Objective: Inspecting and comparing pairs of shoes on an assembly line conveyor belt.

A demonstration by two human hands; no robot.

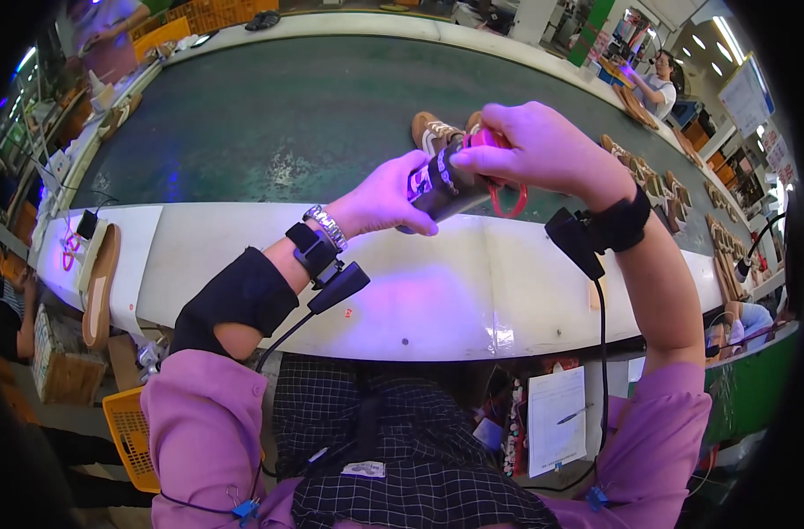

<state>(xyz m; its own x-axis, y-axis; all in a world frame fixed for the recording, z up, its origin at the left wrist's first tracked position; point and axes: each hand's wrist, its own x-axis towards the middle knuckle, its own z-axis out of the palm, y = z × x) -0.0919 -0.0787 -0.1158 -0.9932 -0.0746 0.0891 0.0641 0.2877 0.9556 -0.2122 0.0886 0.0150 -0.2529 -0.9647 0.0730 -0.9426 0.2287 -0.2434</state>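
A dark bottle [448, 187] with a pink-red lid and a red carry loop [509, 201] is held tilted above the white worktop, its lid end toward the right. Around its body, near the base, my left hand [387, 196] is closed. My right hand [532, 150] grips the lid end, its thumb along the top of the bottle and its fingers curled over the lid. Just beyond the bottle, a pair of brown shoes [432, 130] with pale stripes stands on the green conveyor belt, partly hidden by my right hand.
The white worktop [331, 264] runs along the green belt [243, 115]. A tan shoe sole [100, 282] lies at its left end. More shoes [658, 181] line the right side. Below are a yellow crate [130, 432] and a paper with a pen [556, 419]. Another person [658, 86] works far right.
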